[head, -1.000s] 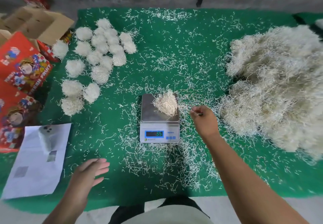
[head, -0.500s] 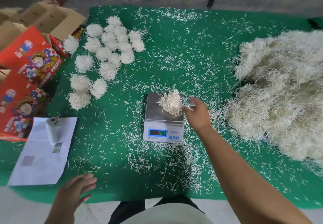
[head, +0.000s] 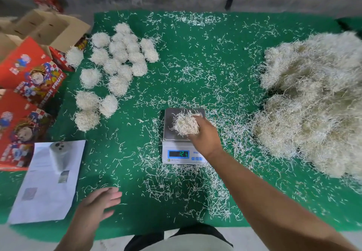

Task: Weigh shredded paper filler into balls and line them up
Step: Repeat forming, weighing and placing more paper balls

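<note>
The right hand (head: 203,139) reaches over the scale (head: 183,136), fingers curled round a wad (head: 186,123) of shredded paper on the pan. The scale stands mid-desk (head: 215,55), display facing the near edge. The left hand (head: 96,205) hovers over the near edge, fingers straight and loosely together, holding nothing. Finished balls (head: 117,61) cluster toward the far left corner. The bulk pile (head: 317,102) lies along the right edge. A sheet (head: 47,182) lies at the near left corner.
</note>
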Available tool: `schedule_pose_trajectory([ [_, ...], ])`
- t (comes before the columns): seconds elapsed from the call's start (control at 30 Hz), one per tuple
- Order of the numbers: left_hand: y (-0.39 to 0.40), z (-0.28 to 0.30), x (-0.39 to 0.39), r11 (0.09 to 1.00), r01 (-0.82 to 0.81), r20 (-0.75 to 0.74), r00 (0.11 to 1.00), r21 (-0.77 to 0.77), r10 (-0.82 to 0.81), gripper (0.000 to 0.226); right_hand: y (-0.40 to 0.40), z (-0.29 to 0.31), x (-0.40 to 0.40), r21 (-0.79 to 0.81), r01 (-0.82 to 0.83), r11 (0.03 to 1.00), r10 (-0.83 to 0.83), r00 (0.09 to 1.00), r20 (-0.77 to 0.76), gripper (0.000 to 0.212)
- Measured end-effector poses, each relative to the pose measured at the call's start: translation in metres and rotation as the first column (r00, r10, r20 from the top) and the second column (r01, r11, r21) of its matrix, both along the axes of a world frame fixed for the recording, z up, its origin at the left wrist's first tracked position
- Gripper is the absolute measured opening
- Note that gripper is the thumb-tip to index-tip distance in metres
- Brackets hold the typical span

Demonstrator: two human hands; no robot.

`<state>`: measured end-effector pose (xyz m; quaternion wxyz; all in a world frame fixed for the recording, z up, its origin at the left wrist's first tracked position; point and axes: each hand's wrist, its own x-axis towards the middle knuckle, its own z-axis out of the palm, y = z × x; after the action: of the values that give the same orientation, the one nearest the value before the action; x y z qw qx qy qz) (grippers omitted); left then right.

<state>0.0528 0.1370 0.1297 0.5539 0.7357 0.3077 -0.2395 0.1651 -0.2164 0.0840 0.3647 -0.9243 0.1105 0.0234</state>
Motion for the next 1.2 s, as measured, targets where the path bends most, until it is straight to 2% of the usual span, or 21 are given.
schedule_pose_trajectory([
  [0.1,-0.040,0.025,0.017,0.987,0.093,0.064,0.994,-0.129,-0.085,0.038,0.009,0.033,-0.042,0.296,0.010,0.955,-0.026,0.998,0.050,0.074],
  [0.17,-0.074,0.049,0.029,0.952,0.161,0.113,0.984,-0.260,-0.136,0.059,0.014,0.060,-0.068,0.320,-0.037,0.947,0.007,0.996,0.093,0.079],
  [0.27,-0.132,0.085,0.041,0.841,0.288,0.142,0.958,-0.458,-0.250,0.092,0.020,0.095,-0.099,0.267,-0.185,0.946,0.146,0.976,0.159,0.087],
  [0.33,-0.168,0.102,0.045,0.780,0.294,0.161,0.956,-0.552,-0.247,0.120,0.017,0.114,-0.115,0.323,-0.297,0.898,0.263,0.954,0.145,0.095],
  [0.37,-0.184,0.107,0.046,0.772,0.300,0.185,0.954,-0.560,-0.236,0.125,0.011,0.123,-0.123,0.388,-0.312,0.867,0.284,0.950,0.129,0.094],
  [0.4,-0.196,0.108,0.046,0.785,0.312,0.226,0.948,-0.535,-0.223,0.122,0.002,0.132,-0.130,0.464,-0.284,0.839,0.257,0.959,0.122,0.089],
  [0.47,-0.212,0.112,0.039,0.828,0.310,0.283,0.940,-0.467,-0.193,0.116,-0.024,0.144,-0.139,0.622,-0.136,0.771,0.085,0.990,0.111,0.066],
  [0.53,-0.223,0.112,0.028,0.850,0.325,0.309,0.929,-0.415,-0.205,0.116,-0.052,0.149,-0.147,0.704,0.008,0.710,-0.072,0.996,0.061,0.044],
  [0.57,-0.229,0.111,0.021,0.847,0.357,0.316,0.918,-0.394,-0.240,0.117,-0.062,0.150,-0.152,0.689,0.032,0.725,-0.089,0.995,0.047,0.037],
  [0.63,-0.245,0.109,0.005,0.838,0.422,0.301,0.896,-0.346,-0.327,0.122,-0.076,0.148,-0.163,0.576,0.017,0.817,-0.051,0.998,0.042,0.044],
  [0.67,-0.254,0.110,-0.004,0.843,0.437,0.292,0.889,-0.315,-0.352,0.122,-0.082,0.145,-0.169,0.547,0.010,0.837,-0.047,0.997,0.053,0.040],
  [0.77,-0.275,0.114,-0.024,0.887,0.429,0.249,0.890,-0.170,-0.383,0.103,-0.107,0.134,-0.180,0.573,0.101,0.813,-0.176,0.981,0.078,0.010],
  [0.83,-0.282,0.114,-0.034,0.911,0.406,0.212,0.899,-0.073,-0.383,0.091,-0.129,0.126,-0.185,0.592,0.211,0.778,-0.298,0.953,0.051,0.006],
  [0.9,-0.288,0.112,-0.041,0.924,0.382,0.200,0.907,-0.026,-0.370,0.084,-0.156,0.116,-0.189,0.620,0.338,0.708,-0.442,0.897,0.017,0.006],
  [0.93,-0.288,0.112,-0.044,0.920,0.391,0.194,0.901,0.022,-0.387,0.074,-0.171,0.110,-0.189,0.622,0.408,0.669,-0.520,0.854,-0.002,0.006],
  [1.07,-0.271,0.110,-0.050,0.923,0.339,0.160,0.916,0.183,-0.368,0.015,-0.242,0.082,-0.189,0.613,0.644,0.458,-0.796,0.603,-0.040,0.003],
  [1.13,-0.253,0.108,-0.054,0.940,0.247,0.126,0.951,0.235,-0.281,0.010,-0.270,0.070,-0.187,0.609,0.707,0.360,-0.879,0.476,-0.034,0.014],
  [1.2,-0.238,0.106,-0.056,0.942,0.162,0.095,0.976,0.295,-0.197,0.011,-0.287,0.057,-0.183,0.601,0.729,0.328,-0.896,0.441,-0.046,0.014],
])
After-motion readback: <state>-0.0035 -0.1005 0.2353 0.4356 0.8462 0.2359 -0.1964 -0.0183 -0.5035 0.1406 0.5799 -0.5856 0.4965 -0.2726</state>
